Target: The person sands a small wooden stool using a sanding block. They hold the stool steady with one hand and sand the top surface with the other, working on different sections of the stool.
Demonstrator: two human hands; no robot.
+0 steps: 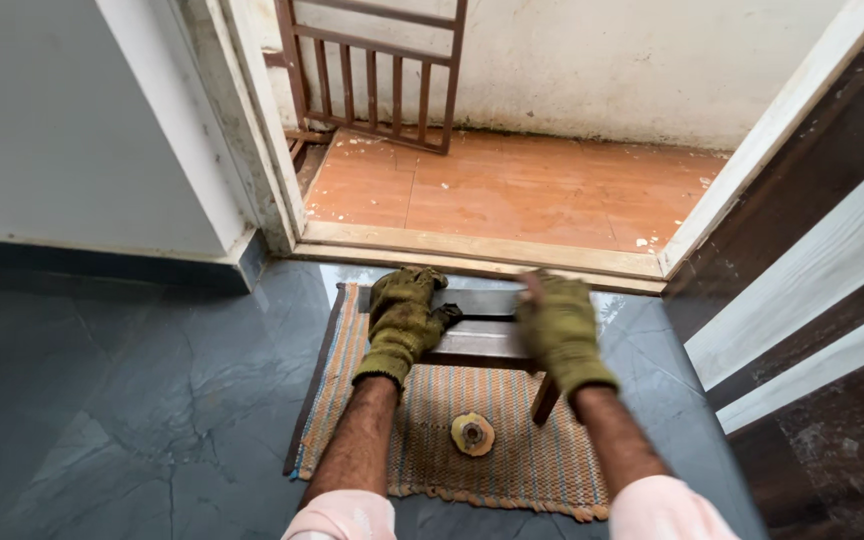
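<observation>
hands [404,318] on stool [480,340], near threshold [472,250]

Gloved left hand [404,318], right hand [559,330] on wooden stool [482,340].

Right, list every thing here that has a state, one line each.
left hand: gloved, resting flat on the wooden piece
right hand: gloved, blurred, over the wooden piece
wooden piece: lying on the mat
woven mat: flat on floor
round disc: lying on mat
</observation>
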